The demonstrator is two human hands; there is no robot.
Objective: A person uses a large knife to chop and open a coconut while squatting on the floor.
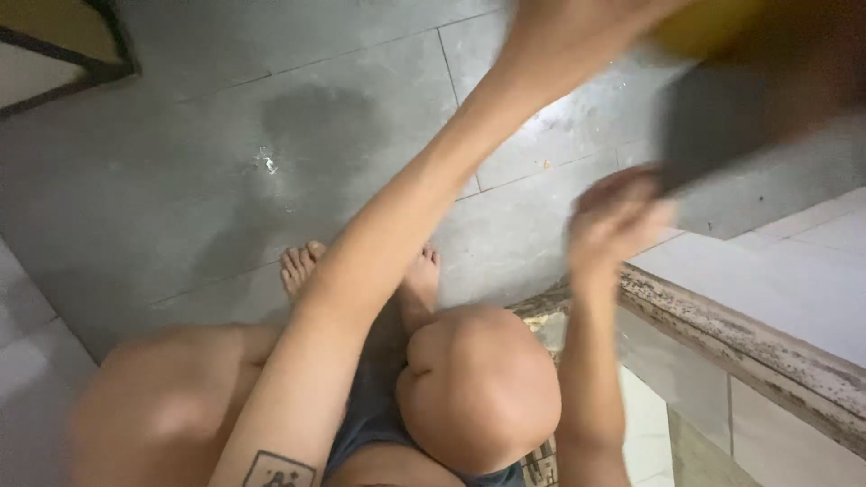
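Your bent right knee (478, 388) sits nearest the lens, bare and rounded, with your left thigh (171, 406) blurred at the lower left and dark shorts (374, 424) showing between them. You are squatting; both bare feet (302, 266) rest on the grey tiled floor (180, 162), toes pointing away from you.

Your left arm crosses up from the bottom edge, a small dark tattoo (278, 471) on the forearm, and stretches diagonally toward the top of the view. Your left hand (577, 36) is at the upper edge, blurred, right against a yellow thing (704, 22) that is mostly cut off by the frame; whether the fingers are wrapped around it or only pressed to it I cannot tell.

Your right hand (618, 221) is raised just above the stained, speckled edge of a white tiled ledge (767, 289). Its fingers are curled in a fist-like clasp at the lower corner of a dark flat object (731, 117), which tilts up toward the yellow thing. Motion blur hides what the dark object is and how firmly you hold it.

A damp patch darkens the floor ahead of your feet, with a small white scrap (268, 163) lying on it. A dark-framed corner (81, 54) shows at the top left.
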